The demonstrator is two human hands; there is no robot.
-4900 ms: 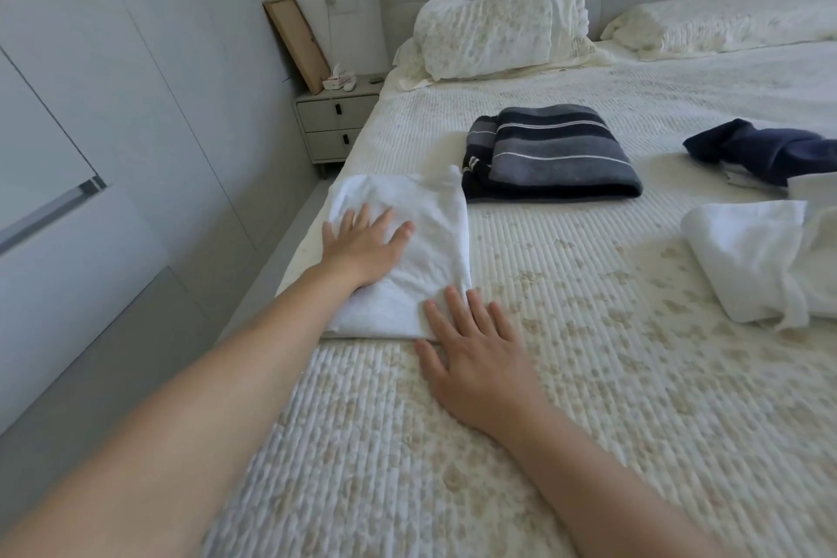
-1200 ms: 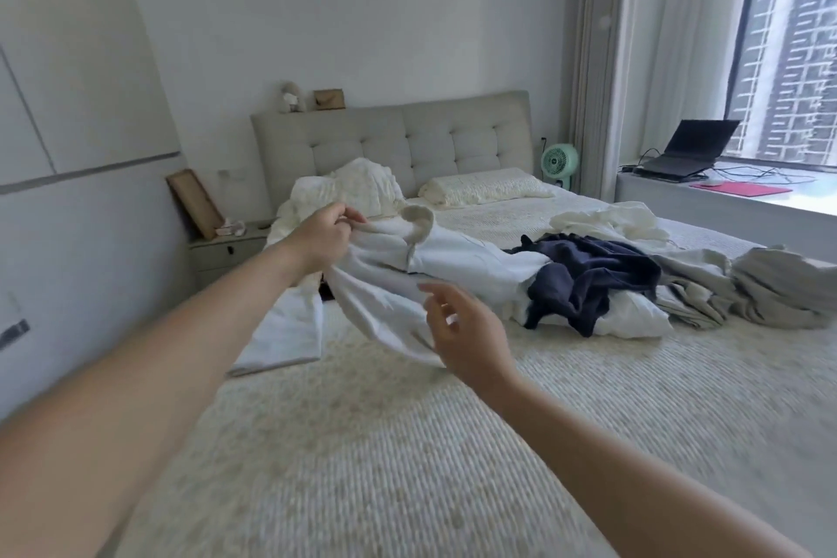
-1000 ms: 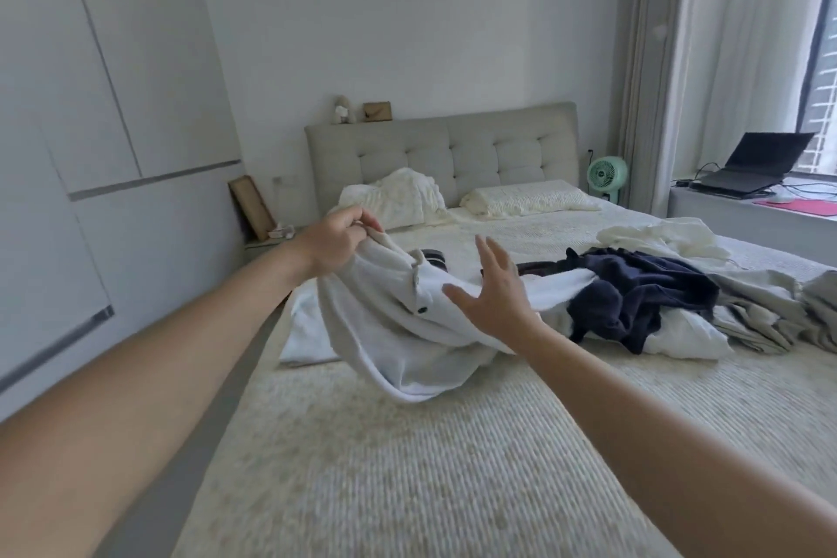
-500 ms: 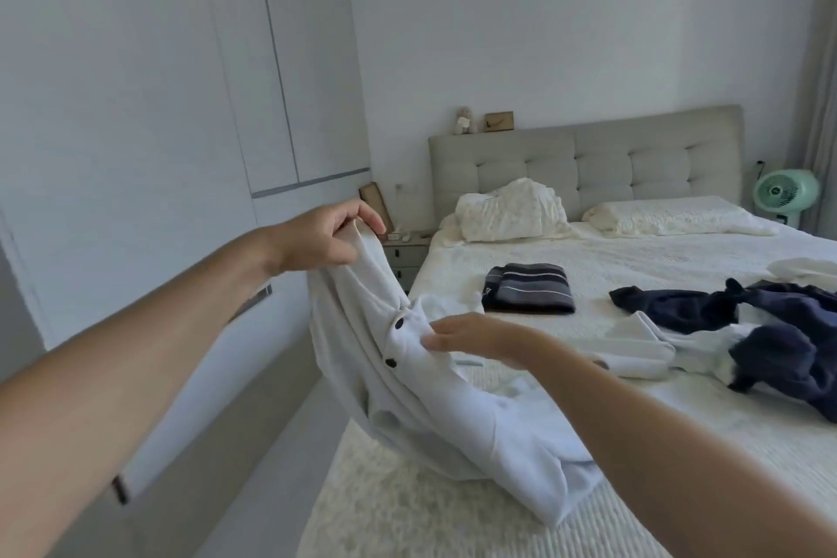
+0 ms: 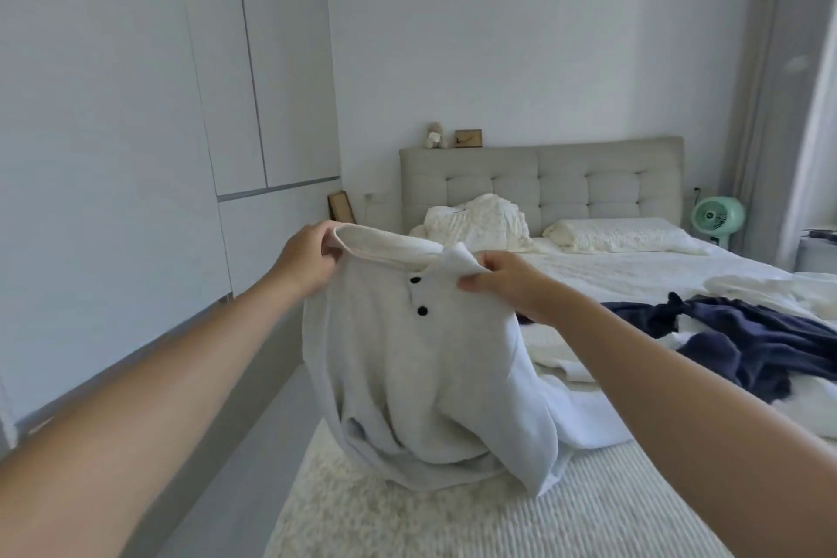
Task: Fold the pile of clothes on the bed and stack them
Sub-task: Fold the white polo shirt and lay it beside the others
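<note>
Soft matt white knit shirt with two glossy dark buttons, ribbed cream bed cover of textured cloth, crumpled navy cloth garment, tufted grey fabric headboard, smooth matt wardrobe doors, mint plastic fan

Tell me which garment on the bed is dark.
The navy garment, crumpled at the right. The shirt that both hands hold is white.
</note>
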